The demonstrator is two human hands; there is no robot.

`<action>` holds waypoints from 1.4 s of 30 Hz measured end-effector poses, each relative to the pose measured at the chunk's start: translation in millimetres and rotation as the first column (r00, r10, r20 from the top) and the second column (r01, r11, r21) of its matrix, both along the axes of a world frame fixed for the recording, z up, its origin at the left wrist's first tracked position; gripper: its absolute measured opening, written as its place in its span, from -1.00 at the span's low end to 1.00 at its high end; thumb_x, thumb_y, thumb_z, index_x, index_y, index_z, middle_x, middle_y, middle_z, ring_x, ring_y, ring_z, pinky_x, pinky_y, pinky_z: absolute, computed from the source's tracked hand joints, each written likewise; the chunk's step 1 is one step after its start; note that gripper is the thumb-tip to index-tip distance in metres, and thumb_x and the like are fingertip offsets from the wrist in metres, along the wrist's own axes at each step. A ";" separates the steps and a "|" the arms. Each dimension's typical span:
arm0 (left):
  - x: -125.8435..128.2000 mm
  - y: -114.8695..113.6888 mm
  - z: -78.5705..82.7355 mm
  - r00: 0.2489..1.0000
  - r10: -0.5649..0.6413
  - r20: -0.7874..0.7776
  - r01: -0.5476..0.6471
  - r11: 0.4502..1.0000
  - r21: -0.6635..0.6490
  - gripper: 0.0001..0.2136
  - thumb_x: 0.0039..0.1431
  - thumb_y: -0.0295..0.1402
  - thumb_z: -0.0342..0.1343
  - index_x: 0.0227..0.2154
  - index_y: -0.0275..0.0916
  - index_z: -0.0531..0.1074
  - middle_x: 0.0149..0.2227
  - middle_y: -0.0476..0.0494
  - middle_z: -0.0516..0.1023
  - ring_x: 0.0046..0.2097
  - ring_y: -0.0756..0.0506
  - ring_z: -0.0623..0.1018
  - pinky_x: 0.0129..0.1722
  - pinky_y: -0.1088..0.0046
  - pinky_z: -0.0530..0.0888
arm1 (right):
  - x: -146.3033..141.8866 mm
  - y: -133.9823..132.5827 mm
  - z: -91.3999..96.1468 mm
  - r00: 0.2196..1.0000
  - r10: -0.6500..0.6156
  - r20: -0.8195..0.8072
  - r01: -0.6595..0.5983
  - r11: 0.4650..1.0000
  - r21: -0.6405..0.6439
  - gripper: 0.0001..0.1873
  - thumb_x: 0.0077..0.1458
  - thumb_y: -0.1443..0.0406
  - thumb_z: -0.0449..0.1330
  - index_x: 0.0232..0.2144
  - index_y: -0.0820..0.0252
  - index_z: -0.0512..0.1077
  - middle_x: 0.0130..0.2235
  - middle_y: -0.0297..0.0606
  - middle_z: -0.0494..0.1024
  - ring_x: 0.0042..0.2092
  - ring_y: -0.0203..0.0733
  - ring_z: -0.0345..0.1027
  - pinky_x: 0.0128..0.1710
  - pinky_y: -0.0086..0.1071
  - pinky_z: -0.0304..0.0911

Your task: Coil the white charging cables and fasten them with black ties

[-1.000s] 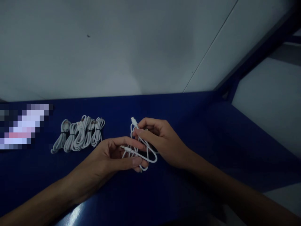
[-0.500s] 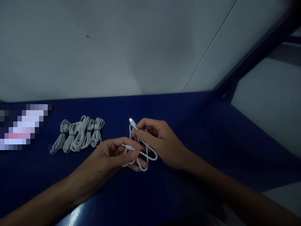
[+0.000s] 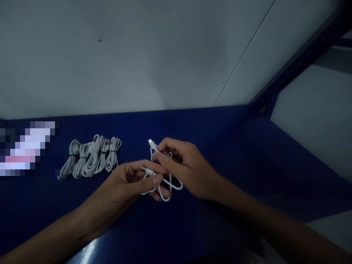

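Note:
A white charging cable (image 3: 177, 186) hangs in loose loops between my two hands above the blue tabletop. My left hand (image 3: 139, 179) is closed on it, thumb and forefinger pinching near one plug, whose tip points left. With my right hand (image 3: 180, 161) I grip the cable just behind the other plug (image 3: 151, 143), which has a bright metal end pointing up and left. Part of the loops is hidden behind my fingers. Left of my hands lie several coiled white cables (image 3: 93, 157) side by side, bound with dark ties.
The blue tabletop (image 3: 176, 234) runs up to a pale grey wall (image 3: 132, 73) at the back. At the far left is a pixelated bright patch (image 3: 30, 150). A dark blue frame (image 3: 297, 69) rises on the right.
Hardly anything differs. The plug at my right hand has shifted slightly left, and the cable loops hang a little further left; both hands keep their grip.

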State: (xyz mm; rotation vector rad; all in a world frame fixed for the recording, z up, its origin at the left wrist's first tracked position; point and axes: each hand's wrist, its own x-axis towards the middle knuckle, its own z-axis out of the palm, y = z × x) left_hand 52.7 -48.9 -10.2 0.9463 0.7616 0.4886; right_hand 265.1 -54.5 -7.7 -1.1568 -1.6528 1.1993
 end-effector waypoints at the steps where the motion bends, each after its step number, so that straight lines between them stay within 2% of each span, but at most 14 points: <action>1: 0.5 0.2 1.2 1.000 -0.006 -0.009 0.006 1.000 -0.004 -0.90 0.39 -0.30 0.36 -0.13 -0.16 0.73 -0.28 -0.15 0.78 -0.24 -0.07 0.68 -0.12 0.43 0.55 | 0.3 -0.2 0.4 1.000 0.006 0.013 -0.006 1.000 0.012 -0.81 0.45 0.24 0.19 -0.28 0.12 0.48 -0.42 -0.42 0.48 -0.43 -0.28 0.29 -0.44 -0.35 0.19; 5: 2.1 0.0 4.7 0.999 -0.027 -0.031 0.027 0.999 0.017 -0.88 0.41 -0.27 0.34 -0.15 -0.17 0.71 -0.30 -0.14 0.76 -0.24 -0.09 0.67 -0.12 0.41 0.54 | 1.4 -0.6 0.9 0.996 0.042 0.072 -0.046 0.998 0.047 -0.75 0.49 0.21 0.13 -0.28 0.13 0.46 -0.44 -0.44 0.43 -0.45 -0.30 0.24 -0.46 -0.35 0.17; 12: 1.9 -0.1 3.7 0.996 -0.048 -0.072 0.051 0.998 0.033 -0.89 0.38 -0.28 0.36 -0.13 -0.17 0.68 -0.29 -0.12 0.77 -0.24 -0.07 0.67 -0.13 0.44 0.54 | 2.7 0.0 -2.7 0.975 0.068 0.212 -0.094 0.989 0.116 -0.74 0.52 0.22 0.08 -0.26 0.13 0.43 -0.42 -0.42 0.47 -0.44 -0.30 0.29 -0.41 -0.32 0.17; 22: 4.7 -1.4 3.9 0.986 -0.081 -0.143 0.100 0.987 0.128 -0.86 0.40 -0.26 0.35 -0.09 -0.18 0.66 -0.26 -0.12 0.75 -0.23 -0.10 0.68 -0.15 0.41 0.56 | 3.6 0.3 -2.2 0.951 0.078 0.299 -0.117 0.986 0.116 -0.73 0.53 0.21 0.07 -0.28 0.13 0.40 -0.37 -0.38 0.50 -0.39 -0.28 0.31 -0.38 -0.31 0.14; 32: 5.2 -3.1 4.8 0.981 -0.097 -0.166 0.120 0.983 0.136 -0.83 0.41 -0.23 0.33 -0.06 -0.18 0.66 -0.26 -0.11 0.75 -0.23 -0.10 0.68 -0.14 0.40 0.57 | 3.4 0.7 -0.5 0.949 0.093 0.300 -0.129 0.986 0.104 -0.71 0.53 0.19 0.09 -0.29 0.13 0.39 -0.36 -0.36 0.51 -0.38 -0.27 0.32 -0.35 -0.31 0.13; 37: 3.8 -2.6 1.8 0.982 -0.097 -0.163 0.122 0.981 0.152 -0.80 0.44 -0.16 0.29 -0.07 -0.16 0.66 -0.27 -0.09 0.75 -0.25 -0.07 0.69 -0.15 0.43 0.57 | 3.5 0.7 -2.1 0.948 0.090 0.304 -0.130 0.985 0.114 -0.70 0.53 0.20 0.09 -0.31 0.14 0.40 -0.36 -0.37 0.51 -0.38 -0.29 0.33 -0.36 -0.32 0.13; 42: 4.3 -1.7 0.1 0.983 -0.096 -0.154 0.118 0.982 0.146 -0.80 0.44 -0.18 0.30 -0.06 -0.18 0.65 -0.26 -0.10 0.76 -0.25 -0.07 0.70 -0.16 0.43 0.59 | 3.2 1.7 -2.3 0.947 0.088 0.309 -0.131 0.984 0.124 -0.71 0.53 0.22 0.10 -0.30 0.16 0.41 -0.36 -0.39 0.50 -0.38 -0.30 0.33 -0.35 -0.34 0.14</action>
